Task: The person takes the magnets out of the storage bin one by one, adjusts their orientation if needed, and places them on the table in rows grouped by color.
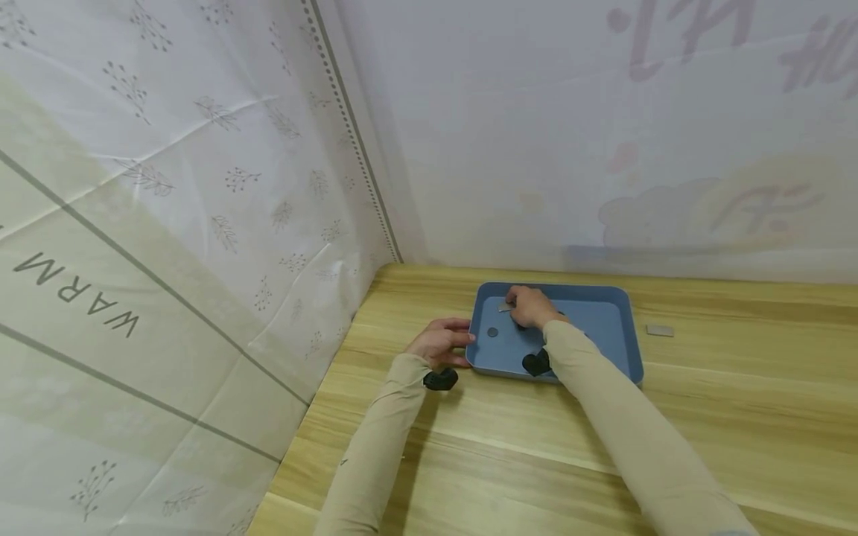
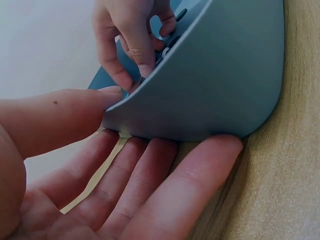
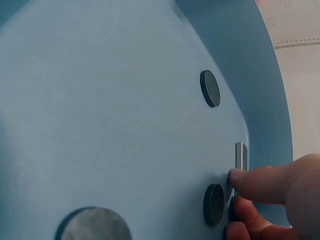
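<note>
On the wooden table point(image 1: 503, 461), as seen in the head view, stands a blue tray point(image 1: 593, 307). Inside it, near the far left corner, the right hand point(image 1: 534, 307) pinches a metal strip point(image 1: 505, 306); the free end projects past the fingertips. A dark disc point(image 1: 492, 332) lies flat on the tray floor, nearer the left wall. A 2nd strip point(image 1: 660, 330) lies on the table, just beyond the right wall. The left hand point(image 1: 439, 342) is at the left end of the tray. Judged status: partway. With 1 strip outside and 1 strip held inside, the hold appears made; release remains outstanding.

Left wrist view: the fingers of the left hand are straight and spread, fingertips point(image 2: 225, 147) touching the outer wall. The thumb point(image 2: 65, 115) meets the rim. This appears to steady the tray. Behind the rim, the right thumb and forefinger close toward each other; the rim hides most of the contents.

Right wrist view: 3 discs are visible on the tray floor, all unheld: the upper disc point(image 3: 212, 90) near the wall, the lower disc point(image 3: 214, 205) just beside the fingertips, and the 3rd disc point(image 3: 97, 226), cut off by the bottom edge. The pinched strip lies close to the wall; whether they touch cannot be determined.
</note>
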The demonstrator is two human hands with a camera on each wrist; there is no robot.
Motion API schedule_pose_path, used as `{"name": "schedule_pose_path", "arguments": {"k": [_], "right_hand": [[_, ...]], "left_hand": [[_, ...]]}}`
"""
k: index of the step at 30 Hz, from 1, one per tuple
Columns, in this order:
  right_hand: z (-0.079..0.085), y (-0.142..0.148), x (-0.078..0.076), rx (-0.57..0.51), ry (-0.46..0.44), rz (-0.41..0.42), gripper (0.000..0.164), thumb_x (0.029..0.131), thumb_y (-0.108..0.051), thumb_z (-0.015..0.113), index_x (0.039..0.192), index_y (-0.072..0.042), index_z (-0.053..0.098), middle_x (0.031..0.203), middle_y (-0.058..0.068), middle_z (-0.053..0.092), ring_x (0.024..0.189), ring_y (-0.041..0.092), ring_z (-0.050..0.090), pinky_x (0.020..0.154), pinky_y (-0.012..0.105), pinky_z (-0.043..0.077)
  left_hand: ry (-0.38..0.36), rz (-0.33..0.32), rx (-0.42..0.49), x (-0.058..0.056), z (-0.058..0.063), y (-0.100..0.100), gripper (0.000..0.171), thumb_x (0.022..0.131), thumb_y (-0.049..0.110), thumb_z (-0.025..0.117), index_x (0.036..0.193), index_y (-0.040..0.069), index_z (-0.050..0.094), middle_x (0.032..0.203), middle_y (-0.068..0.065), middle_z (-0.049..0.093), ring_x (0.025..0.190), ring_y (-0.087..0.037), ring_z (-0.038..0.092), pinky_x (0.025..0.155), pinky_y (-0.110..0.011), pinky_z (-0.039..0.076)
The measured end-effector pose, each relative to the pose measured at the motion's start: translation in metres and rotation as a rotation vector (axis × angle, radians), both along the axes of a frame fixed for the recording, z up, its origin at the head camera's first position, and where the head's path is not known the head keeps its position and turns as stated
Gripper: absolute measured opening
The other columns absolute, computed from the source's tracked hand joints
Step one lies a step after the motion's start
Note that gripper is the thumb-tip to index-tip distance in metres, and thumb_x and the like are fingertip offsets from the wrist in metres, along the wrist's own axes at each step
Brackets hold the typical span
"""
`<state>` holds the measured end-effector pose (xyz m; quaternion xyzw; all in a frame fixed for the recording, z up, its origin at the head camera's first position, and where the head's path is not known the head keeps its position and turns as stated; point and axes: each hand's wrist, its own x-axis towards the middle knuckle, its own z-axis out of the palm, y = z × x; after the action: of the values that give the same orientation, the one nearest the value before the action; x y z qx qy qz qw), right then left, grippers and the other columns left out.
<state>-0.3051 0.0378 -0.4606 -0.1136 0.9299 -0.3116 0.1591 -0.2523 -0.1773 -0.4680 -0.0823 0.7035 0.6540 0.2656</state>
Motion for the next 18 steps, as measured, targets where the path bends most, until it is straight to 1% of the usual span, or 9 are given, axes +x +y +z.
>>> {"name": "schedule_pose_path", "arguments": {"k": [7, 18], "right_hand": [[0.0, -0.0023, 0.0001, 0.016, 0.003, -0.015, 0.032, 0.096, -0.011, 0.054, 0.126, -0.001, 0.056, 0.129, 0.022, 0.057, 0.112, 0.039, 0.056, 0.092, 0.051, 0.047], [0.0042, -0.0049, 0.0019, 0.044, -0.015, -0.013, 0.027, 0.097, -0.012, 0.053, 0.122, 0.0, 0.056, 0.124, 0.022, 0.058, 0.105, 0.035, 0.056, 0.088, 0.047, 0.048]], "left_hand": [[-0.015, 0.01, 0.004, 0.0012, 0.0027, 0.0006, 0.047, 0.09, 0.002, 0.064, 0.136, 0.004, 0.053, 0.123, -0.019, 0.062, 0.097, -0.023, 0.067, 0.067, -0.037, 0.06], [-0.005, 0.002, 0.011, 0.001, 0.0027, 0.0011, 0.046, 0.09, 0.002, 0.063, 0.135, 0.003, 0.053, 0.122, -0.019, 0.062, 0.096, -0.022, 0.066, 0.067, -0.038, 0.06]]}}
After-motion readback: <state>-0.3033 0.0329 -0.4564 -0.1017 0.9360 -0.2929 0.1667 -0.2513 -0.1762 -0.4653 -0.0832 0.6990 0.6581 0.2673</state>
